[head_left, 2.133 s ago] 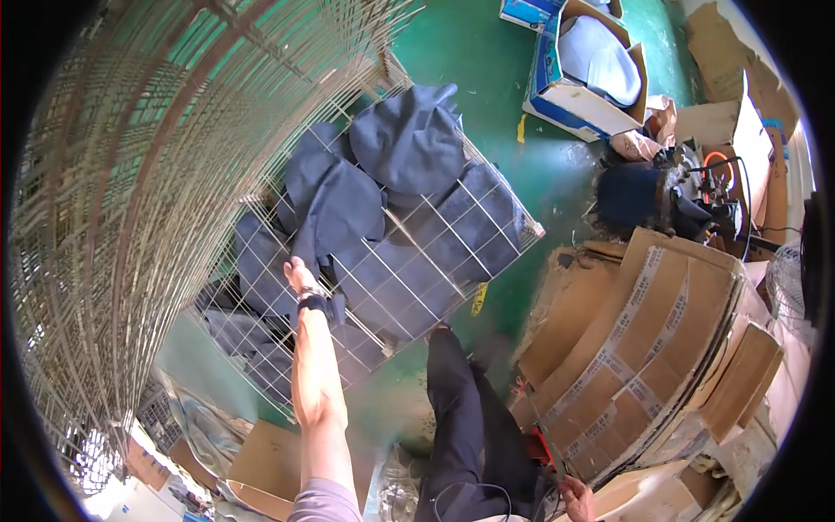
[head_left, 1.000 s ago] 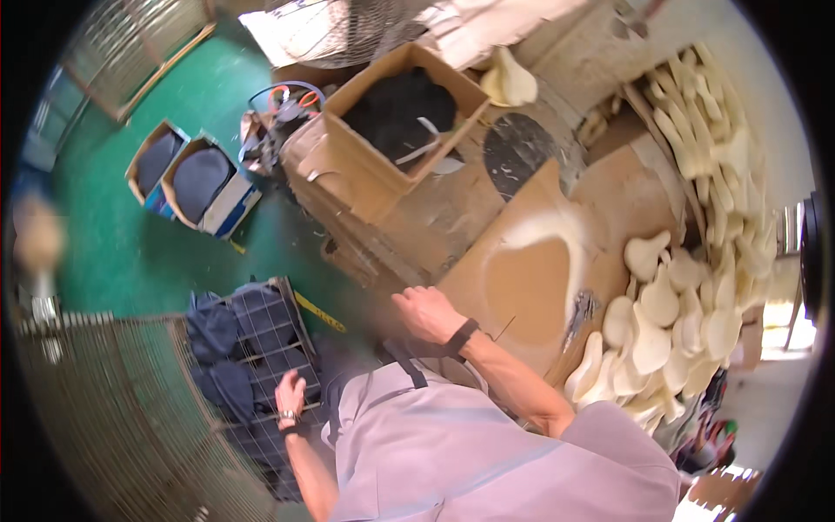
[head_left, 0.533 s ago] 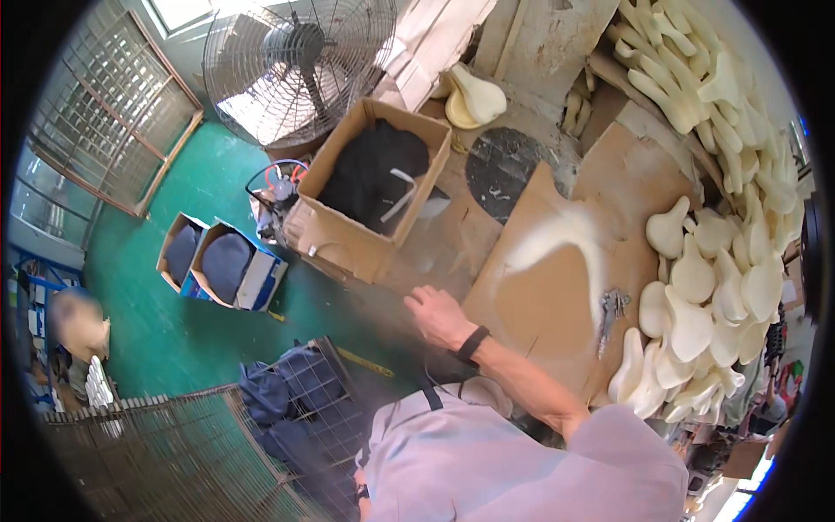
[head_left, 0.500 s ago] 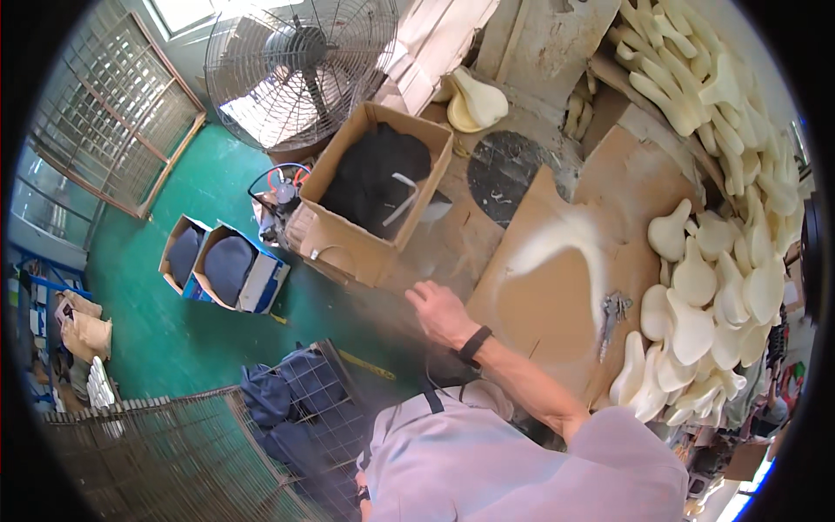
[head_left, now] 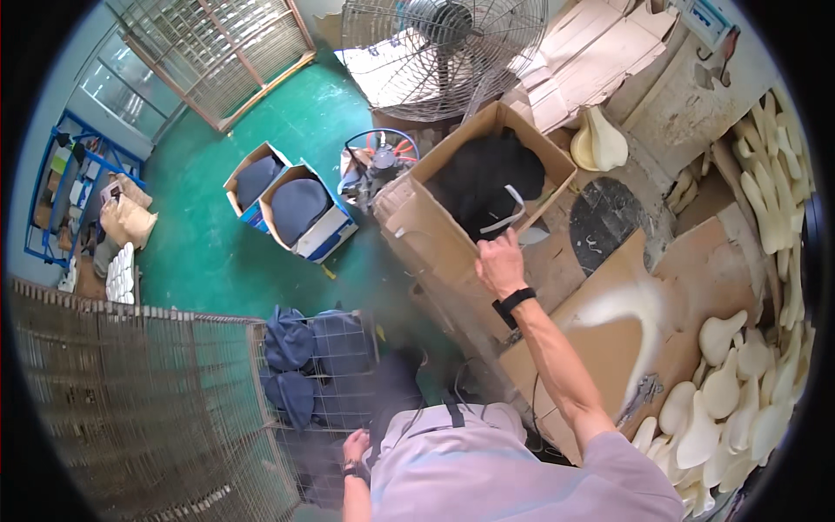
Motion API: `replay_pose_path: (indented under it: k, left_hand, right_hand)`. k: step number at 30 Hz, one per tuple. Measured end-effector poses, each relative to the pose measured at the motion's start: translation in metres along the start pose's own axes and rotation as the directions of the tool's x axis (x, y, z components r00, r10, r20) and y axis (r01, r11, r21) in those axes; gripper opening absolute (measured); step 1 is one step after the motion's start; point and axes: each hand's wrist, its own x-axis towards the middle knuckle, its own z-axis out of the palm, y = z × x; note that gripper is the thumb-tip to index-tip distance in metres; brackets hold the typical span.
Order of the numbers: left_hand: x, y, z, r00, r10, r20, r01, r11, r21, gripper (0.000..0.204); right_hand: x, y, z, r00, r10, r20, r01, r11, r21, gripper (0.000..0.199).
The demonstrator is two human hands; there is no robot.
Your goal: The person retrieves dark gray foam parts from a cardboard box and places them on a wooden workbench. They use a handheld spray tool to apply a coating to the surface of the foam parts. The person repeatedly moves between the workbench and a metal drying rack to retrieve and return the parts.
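Observation:
My right hand (head_left: 500,264), with a black band at its wrist, is at the near wall of an open cardboard box (head_left: 413,222). Its fingers are curled in at the rim, against dark cloth-like pieces (head_left: 474,178) heaped inside. What they grip, if anything, is hidden. A white strip (head_left: 515,209) lies on the dark pieces just beyond the fingertips. Low in the view, my left hand (head_left: 355,445) is beside a wire cage (head_left: 323,424) holding folded dark blue pieces (head_left: 339,342). Its fingers are too blurred to read.
Pale, saddle-shaped foam pads (head_left: 720,389) are piled at the right. A spray gun (head_left: 644,393) lies by the white-sprayed cardboard (head_left: 574,352). Beyond the box stands a large fan (head_left: 444,52). Two small boxes (head_left: 317,248) with dark round pieces are on the green floor (head_left: 196,209).
My right hand has moved from beside the cardboard box to its near rim, fingers curling in. My left hand has come further into view. The whole view has shifted leftward.

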Motion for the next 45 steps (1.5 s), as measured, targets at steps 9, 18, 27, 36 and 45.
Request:
replay_pose_path:
  k: [9,18,27,36,45]
  left_hand:
    - [0.033,-0.062,0.009,0.998,-0.018,0.060,0.002,0.968,0.251,0.032]
    - [0.133,0.058,-0.039,0.993,-0.116,0.003,0.108,0.915,-0.389,0.030]
    - [0.152,0.337,-0.171,0.441,0.643,-0.626,-0.586,0.735,0.341,0.030]
    - [0.100,0.499,-0.322,-0.413,0.782,-0.467,0.098,0.548,0.831,0.049]
    - [0.158,0.482,-0.363,-0.354,0.762,-0.542,0.366,0.647,0.669,0.066]
  right_hand:
    - [0.012,0.002,0.024,0.993,-0.024,-0.112,0.017,0.998,-0.064,0.018]
    - [0.060,0.031,0.010,0.976,0.135,-0.173,-0.162,0.976,-0.148,0.025]
    - [0.069,0.021,0.020,0.985,0.142,-0.102,-0.156,0.978,-0.135,0.026]
    - [0.069,0.028,0.024,0.982,0.188,-0.034,-0.190,0.973,-0.129,0.025]
    - [0.153,-0.092,-0.021,0.956,0.134,-0.260,-0.168,0.979,-0.115,0.053]
